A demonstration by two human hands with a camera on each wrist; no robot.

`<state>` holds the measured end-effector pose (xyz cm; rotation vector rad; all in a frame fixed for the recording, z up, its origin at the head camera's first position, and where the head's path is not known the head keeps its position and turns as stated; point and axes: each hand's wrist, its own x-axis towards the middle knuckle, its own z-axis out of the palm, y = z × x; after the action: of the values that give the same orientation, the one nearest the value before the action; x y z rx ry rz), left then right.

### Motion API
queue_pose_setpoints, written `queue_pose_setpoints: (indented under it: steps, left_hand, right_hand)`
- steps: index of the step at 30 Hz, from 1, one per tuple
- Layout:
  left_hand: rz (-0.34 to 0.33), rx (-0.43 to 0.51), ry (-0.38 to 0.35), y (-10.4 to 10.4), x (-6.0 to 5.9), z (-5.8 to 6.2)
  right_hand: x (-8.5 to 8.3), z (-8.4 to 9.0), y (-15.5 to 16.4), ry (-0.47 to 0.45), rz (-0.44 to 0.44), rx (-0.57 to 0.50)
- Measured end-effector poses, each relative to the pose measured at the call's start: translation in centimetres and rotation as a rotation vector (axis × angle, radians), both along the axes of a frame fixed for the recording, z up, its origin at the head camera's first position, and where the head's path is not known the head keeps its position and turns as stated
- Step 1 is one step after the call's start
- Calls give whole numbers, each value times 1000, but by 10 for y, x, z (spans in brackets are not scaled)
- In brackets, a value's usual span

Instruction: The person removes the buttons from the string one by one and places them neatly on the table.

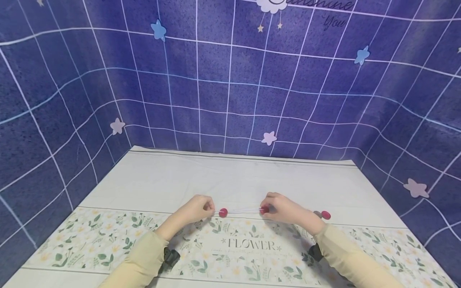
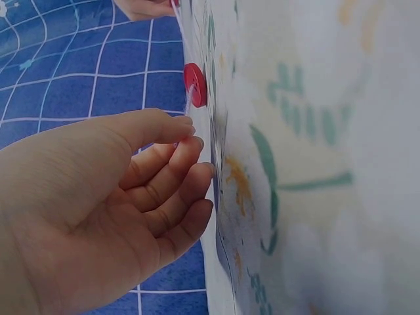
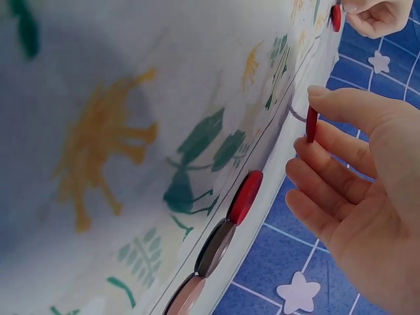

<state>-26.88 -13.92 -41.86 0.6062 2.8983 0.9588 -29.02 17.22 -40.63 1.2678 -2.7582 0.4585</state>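
Over the tablecloth, my left hand [image 1: 196, 208] pinches a thin white string [image 1: 245, 211] between thumb and forefinger. Just to the right of those fingertips, a red button [image 1: 223, 213] with holes is threaded on the string. In the left wrist view this red button [image 2: 195, 85] stands on edge, close to the cloth. My right hand [image 1: 283, 208] holds a second red button [image 3: 312, 123] by its rim, between thumb and fingers. The string runs between the two buttons and looks nearly straight.
Near the right wrist lie another red button [image 1: 325, 215] and a grey button [image 1: 317, 214]. The right wrist view also shows a pinkish button [image 3: 186, 296] in that row. A floral tablecloth [image 1: 234, 180] covers the table, with blue gridded curtains [image 1: 216, 92] behind and at both sides.
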Motion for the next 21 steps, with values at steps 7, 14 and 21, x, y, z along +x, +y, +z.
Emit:
queue_pose_setpoints:
  steps: [7,14,21]
  left_hand:
    - [-1,2,6,-1,0,-1]
    - [1,-10,14,-2,-1,-5]
    - [3,-11,13,-2,-1,-5]
  right_hand:
    - [1,-1,2,1,10,-15]
    - [3,0,5,61,70,-60]
    - [3,2,6,-17,-1,-14]
